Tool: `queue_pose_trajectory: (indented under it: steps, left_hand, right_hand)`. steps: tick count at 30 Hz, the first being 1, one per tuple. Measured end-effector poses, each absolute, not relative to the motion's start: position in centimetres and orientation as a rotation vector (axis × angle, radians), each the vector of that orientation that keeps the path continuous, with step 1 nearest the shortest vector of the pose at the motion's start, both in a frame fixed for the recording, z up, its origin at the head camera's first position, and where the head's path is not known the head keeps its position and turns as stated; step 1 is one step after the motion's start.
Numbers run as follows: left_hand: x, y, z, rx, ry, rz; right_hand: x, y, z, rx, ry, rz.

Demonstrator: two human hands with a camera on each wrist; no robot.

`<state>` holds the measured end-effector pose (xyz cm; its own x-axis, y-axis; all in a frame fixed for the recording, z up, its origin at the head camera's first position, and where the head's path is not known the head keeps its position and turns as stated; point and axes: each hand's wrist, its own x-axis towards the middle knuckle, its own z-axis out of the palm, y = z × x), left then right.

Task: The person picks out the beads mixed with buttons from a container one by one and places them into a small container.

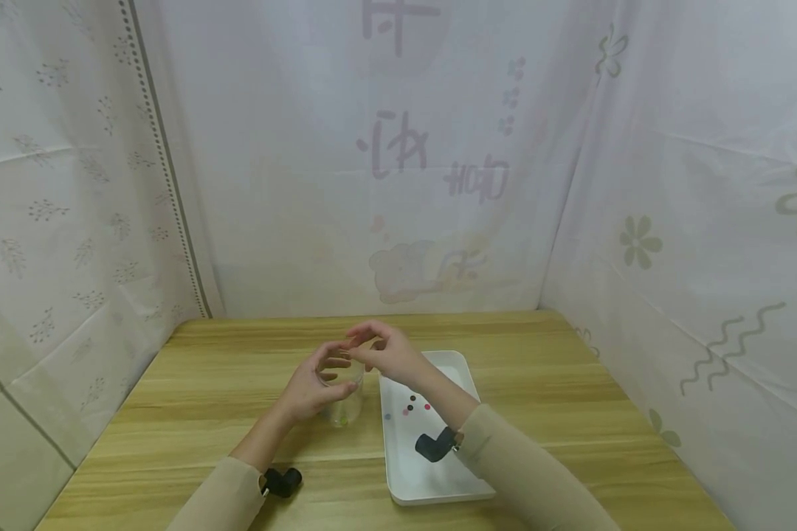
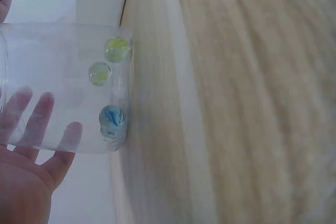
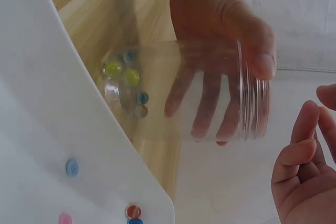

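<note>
My left hand (image 1: 308,387) holds a clear jar (image 2: 58,66) above the wooden table, left of the tray. Its fingers and thumb curl round the jar near the threaded mouth. Yellow-green marbles (image 3: 113,69) and blue marbles (image 3: 142,97) lie at the jar's bottom. At the jar's mouth is my right hand (image 1: 396,359), its fingers bent and its thumb close to the fingertips. Nothing shows between those fingertips in the right wrist view, but part of that hand is cut off there, so a small thing could be hidden.
A white tray (image 1: 432,479) lies under my right forearm. In it are a light blue button (image 3: 72,167), a pink button (image 3: 64,219), a reddish marble (image 3: 134,212) and several other small pieces. Patterned curtains (image 1: 292,221) surround the wooden table (image 1: 525,354) at the back and sides.
</note>
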<state>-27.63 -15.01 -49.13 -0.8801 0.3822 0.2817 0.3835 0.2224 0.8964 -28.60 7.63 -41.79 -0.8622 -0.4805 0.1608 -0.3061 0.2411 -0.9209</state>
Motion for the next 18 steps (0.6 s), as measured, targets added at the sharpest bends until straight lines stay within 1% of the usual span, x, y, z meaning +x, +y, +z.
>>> queue_pose_trajectory:
  steps: [7,12,18]
  left_hand:
    - [-27.7,-15.0,-49.1,-0.785,-2.447,-1.812]
    - [-27.7,-15.0,-49.1,-0.785,-2.443,-1.81]
    - [-27.7,-15.1,-49.2,-0.788,-2.446,-1.802]
  right_hand:
    - [-29.3,8.8,-41.9,-0.728,2.366,-1.718]
    - [-29.8,9.8,-42.5,-0.742,2.4,-1.731]
    - [-30.2,10.7,-43.2,-0.694,2.446,-1.719]
